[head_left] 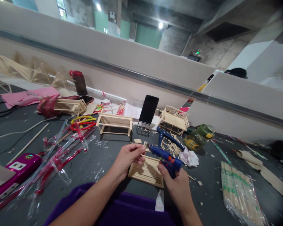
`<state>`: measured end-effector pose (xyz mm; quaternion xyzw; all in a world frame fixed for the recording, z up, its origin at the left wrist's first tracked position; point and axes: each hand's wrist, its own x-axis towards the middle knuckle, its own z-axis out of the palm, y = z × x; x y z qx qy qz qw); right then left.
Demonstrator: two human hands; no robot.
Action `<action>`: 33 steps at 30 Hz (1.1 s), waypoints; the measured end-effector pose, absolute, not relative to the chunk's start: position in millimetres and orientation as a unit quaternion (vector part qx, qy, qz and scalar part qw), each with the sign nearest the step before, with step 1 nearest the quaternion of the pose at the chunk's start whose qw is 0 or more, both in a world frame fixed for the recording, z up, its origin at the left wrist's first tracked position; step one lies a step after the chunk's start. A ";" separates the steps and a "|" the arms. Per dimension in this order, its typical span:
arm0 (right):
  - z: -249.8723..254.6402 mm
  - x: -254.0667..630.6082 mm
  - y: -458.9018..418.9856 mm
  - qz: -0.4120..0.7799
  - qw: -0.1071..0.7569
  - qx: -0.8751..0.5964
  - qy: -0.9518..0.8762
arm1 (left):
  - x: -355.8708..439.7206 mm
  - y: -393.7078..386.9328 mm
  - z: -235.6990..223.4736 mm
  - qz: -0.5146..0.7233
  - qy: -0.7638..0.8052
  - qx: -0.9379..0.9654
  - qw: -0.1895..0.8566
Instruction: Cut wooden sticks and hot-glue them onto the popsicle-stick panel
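While the right hand (176, 183) grips a blue glue gun (163, 154), the left hand (134, 154) pinches short wooden sticks (144, 144) near its nozzle.
The left thumb and fingers are closed on the sticks, which stand just beside the nozzle; whether the two touch cannot be told. The right hand wraps around the gun's handle, its trigger hidden from view. Below and between the hands, a slatted wooden panel (147, 172) lies on the dark table (207, 179). Beyond it, a dark phone (149, 108) leans on a wire stand (143, 128), between a wooden frame (115, 117) and a wooden model (173, 119). Blue-handled pliers (171, 137) lie among scattered stick pieces (171, 147), near a crumpled tissue (190, 157).
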<state>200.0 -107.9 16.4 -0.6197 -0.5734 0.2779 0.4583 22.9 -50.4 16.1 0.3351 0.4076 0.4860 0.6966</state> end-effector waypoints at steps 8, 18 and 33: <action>16.2 199.7 -109.1 0.287 0.451 -0.621 -0.573 | 23.1 -51.0 14.4 0.492 0.405 0.349 0.687; 16.6 198.6 -110.6 0.283 0.466 -0.616 -0.568 | 21.9 -50.5 16.3 0.491 0.407 0.354 0.684; 18.5 198.8 -112.8 0.272 0.454 -0.625 -0.574 | 21.0 -49.9 14.3 0.505 0.406 0.354 0.674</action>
